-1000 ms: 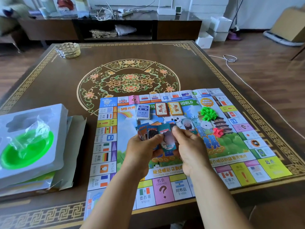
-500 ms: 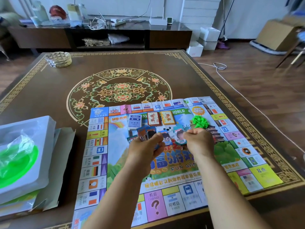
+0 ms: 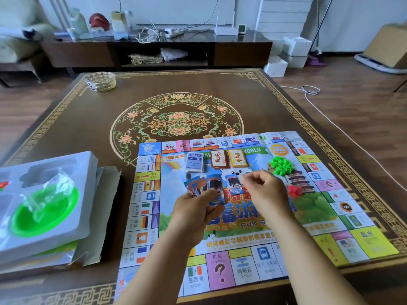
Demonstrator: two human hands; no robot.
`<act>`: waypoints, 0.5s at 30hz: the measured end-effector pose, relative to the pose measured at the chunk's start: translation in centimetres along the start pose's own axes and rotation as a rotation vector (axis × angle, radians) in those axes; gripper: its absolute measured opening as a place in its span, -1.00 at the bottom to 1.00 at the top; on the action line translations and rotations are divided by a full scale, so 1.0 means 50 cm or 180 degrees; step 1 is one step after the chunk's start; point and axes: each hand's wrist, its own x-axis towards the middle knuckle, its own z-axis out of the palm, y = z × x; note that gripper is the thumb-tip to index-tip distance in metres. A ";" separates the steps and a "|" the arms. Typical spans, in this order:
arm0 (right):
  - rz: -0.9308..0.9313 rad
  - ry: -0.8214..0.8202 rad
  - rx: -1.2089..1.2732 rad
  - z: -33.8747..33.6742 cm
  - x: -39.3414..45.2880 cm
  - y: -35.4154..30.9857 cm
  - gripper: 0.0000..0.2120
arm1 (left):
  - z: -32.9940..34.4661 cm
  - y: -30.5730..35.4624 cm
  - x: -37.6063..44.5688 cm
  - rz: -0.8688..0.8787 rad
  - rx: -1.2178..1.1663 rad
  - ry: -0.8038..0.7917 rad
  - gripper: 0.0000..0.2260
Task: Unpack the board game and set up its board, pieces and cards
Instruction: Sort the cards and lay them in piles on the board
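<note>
Cards (image 3: 208,188) fanned in left hand (image 3: 196,208) fingers' grasp; right hand (image 3: 267,190) fingers curled, pinch unclear.

A single view is given, taken from a wide-angle camera worn on the person's head. The scene is looked at forward and down, from above the near edge of the table (image 3: 92,119). The game board (image 3: 365,241) is seen close below, with the left hand (image 3: 193,213) and the right hand (image 3: 267,191) reaching into the frame from the bottom. The far edge of the table, a low cabinet (image 3: 242,55) and the wall behind it are taken in at the top. Straight lines are bent toward the frame's edges by the lens. No second view is supplied, so nothing is shared.
</note>
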 end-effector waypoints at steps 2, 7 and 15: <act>0.0329 -0.0715 0.0756 0.009 -0.054 -0.025 -0.86 | -0.005 0.001 -0.012 0.0035 -0.0046 0.0008 -0.91; 0.0730 -0.0772 0.1253 0.036 -0.097 -0.025 -0.82 | -0.008 0.002 -0.039 0.0013 0.0055 -0.0180 -0.97; 0.0288 0.0081 -0.0623 0.032 0.004 -0.038 -0.84 | -0.027 0.011 -0.027 -0.0091 0.0010 -0.0298 -0.89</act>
